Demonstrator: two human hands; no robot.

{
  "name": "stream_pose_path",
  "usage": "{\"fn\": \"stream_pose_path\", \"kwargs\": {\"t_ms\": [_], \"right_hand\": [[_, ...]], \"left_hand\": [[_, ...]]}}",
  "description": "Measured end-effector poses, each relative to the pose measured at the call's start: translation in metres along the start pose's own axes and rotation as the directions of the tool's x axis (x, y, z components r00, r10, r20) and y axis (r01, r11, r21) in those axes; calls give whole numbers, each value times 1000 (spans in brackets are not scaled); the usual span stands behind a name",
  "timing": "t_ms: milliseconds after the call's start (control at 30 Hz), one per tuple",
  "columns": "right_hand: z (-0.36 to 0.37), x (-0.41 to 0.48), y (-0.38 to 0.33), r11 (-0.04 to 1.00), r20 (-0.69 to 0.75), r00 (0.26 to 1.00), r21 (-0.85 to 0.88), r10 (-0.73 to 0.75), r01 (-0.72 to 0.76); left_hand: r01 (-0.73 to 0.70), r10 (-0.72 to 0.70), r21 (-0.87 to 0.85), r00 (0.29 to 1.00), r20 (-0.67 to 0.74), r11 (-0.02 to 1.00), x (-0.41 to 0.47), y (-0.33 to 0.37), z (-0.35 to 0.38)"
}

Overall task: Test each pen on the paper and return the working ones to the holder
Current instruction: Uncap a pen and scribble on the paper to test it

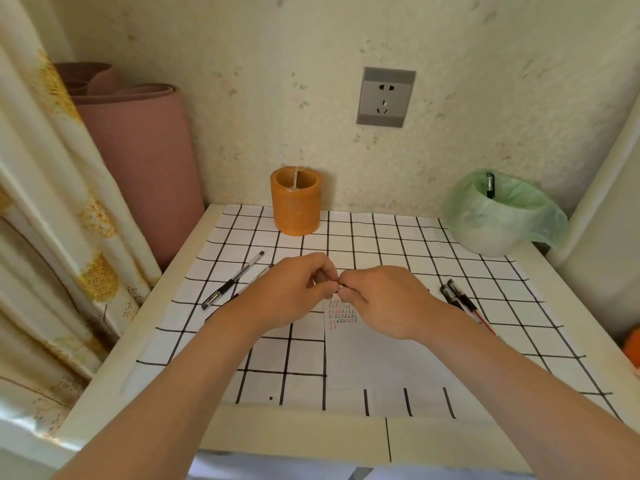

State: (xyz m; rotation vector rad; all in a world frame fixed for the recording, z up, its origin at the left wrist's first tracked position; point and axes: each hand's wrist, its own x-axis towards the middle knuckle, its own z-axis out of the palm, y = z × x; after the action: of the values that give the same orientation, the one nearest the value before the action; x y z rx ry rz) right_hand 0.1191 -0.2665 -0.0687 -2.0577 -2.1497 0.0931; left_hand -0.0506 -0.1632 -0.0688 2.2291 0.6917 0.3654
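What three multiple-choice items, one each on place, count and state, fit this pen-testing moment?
1. Where is the orange cylindrical pen holder?
A. far edge of the table, by the wall
B. near edge
C. inside the bin

2. How many pens lie right of the hands?
A. none
B. two
C. five

3. What are the hands doing?
A. resting flat
B. pinched together over the white test paper
C. lifting the holder

A: it stands against the wall.
B: two pens with black grips lie there.
C is wrong; B: left hand and right hand meet fingertip to fingertip.

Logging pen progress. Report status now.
Left hand and right hand pinch one small item together over the paper. Pens lie both sides. Orange holder unobstructed.
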Motion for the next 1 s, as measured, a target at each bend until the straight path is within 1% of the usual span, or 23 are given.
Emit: {"fn": "stream_pose_path", "kwargs": {"t_ms": [133, 200, 300, 400, 467, 500, 567, 600, 667, 733, 767, 900, 1000], "right_hand": [[-1, -1, -3, 1000, -21, 1000, 5, -4, 4], [0, -1, -2, 999, -28, 1000, 41, -8, 9], [3, -5, -1, 988, 38, 999, 151, 39, -44], [4, -12, 3, 915, 85, 992, 383, 98, -123], [4, -14, 5, 835, 72, 984, 523, 160, -174], [5, -15, 5, 767, 74, 977, 610, 198, -202], [10, -14, 4, 572, 104, 959, 784, 265, -242], [12, -14, 2, 478, 128, 949, 840, 288, -258], [14, -13, 0, 341, 169, 933, 898, 316, -278], [18, -13, 0, 263, 189, 928, 923, 322, -280], [20, -14, 1, 260, 182, 928, 926, 325, -272], [27, -17, -3, 341, 87, 937, 917, 339, -208], [34, -15, -7, 321, 87, 911, 919, 403, -230]], "left_hand": [[5, -6, 42, 1000, 5, 999, -3, 4, -6], [13, -13, 55, 1000, 8, 998, -4, 4, -9], [16, -18, 103, 1000, 20, 995, -6, 1, -11], [42, -54, 181, 997, 64, 983, -7, -6, -11], [46, -69, 217, 993, 99, 975, -8, -10, -10], [44, -71, 236, 991, 110, 971, -8, -11, -9], [34, -72, 268, 989, 132, 963, -9, -12, -7], [30, -73, 281, 987, 144, 959, -10, -12, -6], [12, -68, 311, 983, 172, 950, -12, -13, -6], [1, -72, 342, 978, 195, 940, -13, -15, -6], [-1, -76, 358, 977, 201, 934, -14, -16, -5], [-27, -66, 406, 975, 213, 913, -14, -18, 0], [-60, -33, 423, 977, 209, 904, -13, -17, 1]]}}
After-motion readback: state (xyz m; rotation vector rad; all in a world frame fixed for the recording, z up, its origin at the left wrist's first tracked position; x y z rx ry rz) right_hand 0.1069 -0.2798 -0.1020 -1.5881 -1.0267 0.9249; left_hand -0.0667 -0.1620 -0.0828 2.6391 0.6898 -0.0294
